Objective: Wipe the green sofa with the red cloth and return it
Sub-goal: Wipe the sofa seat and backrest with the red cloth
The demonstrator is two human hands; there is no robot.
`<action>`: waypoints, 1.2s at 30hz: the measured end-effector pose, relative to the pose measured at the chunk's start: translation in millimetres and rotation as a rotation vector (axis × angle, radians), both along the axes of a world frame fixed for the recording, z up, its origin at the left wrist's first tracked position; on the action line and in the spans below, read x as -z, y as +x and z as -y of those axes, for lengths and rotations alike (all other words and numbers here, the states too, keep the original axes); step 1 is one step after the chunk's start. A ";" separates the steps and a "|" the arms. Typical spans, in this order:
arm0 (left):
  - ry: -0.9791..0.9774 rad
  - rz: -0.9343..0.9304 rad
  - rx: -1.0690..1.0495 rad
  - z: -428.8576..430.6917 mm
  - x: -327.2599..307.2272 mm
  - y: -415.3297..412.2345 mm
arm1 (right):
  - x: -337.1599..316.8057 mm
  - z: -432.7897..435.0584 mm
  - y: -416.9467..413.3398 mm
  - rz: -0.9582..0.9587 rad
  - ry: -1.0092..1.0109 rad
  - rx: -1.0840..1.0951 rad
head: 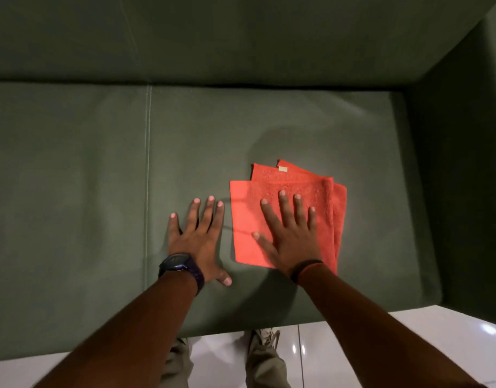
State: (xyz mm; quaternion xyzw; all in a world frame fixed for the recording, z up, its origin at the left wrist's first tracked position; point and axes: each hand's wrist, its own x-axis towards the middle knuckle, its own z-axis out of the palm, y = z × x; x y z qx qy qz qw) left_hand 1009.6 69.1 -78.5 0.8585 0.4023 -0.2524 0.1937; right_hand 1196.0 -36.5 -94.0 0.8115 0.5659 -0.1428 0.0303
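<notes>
Dark wristwatch [177, 265], thin wristband [307, 266], khaki trousers [265, 365]

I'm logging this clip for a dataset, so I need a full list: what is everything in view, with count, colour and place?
green fabric sofa: one, dark green; fills most of the view, seat with a stitched seam left of centre, backrest above, armrest at right.
red folded terry cloth: one, red-orange with a small beige tag; flat on the seat, right of the seam.
glossy white tiled floor: white; below the seat's front edge.
dark wristwatch: one, black; on the left wrist.
dark wristband: one, on the right wrist.
trousers and shoe: khaki; bottom centre, on the floor.
left hand: one, flat and open on the bare seat, beside the cloth.
right hand: one, flat and open, pressing on the cloth.
</notes>
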 end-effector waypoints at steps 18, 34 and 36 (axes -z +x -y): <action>0.023 -0.023 -0.022 0.2 5.5 -0.3 | 3.3 10.6 45.6 0.059 0.001 0.035; -0.004 -0.006 -0.029 -0.8 7.7 -0.9 | 2.1 13.5 54.4 -0.044 -0.007 -0.598; -0.026 0.006 -0.029 -2.8 4.1 -1.2 | -5.9 12.6 66.0 -0.057 0.012 -0.687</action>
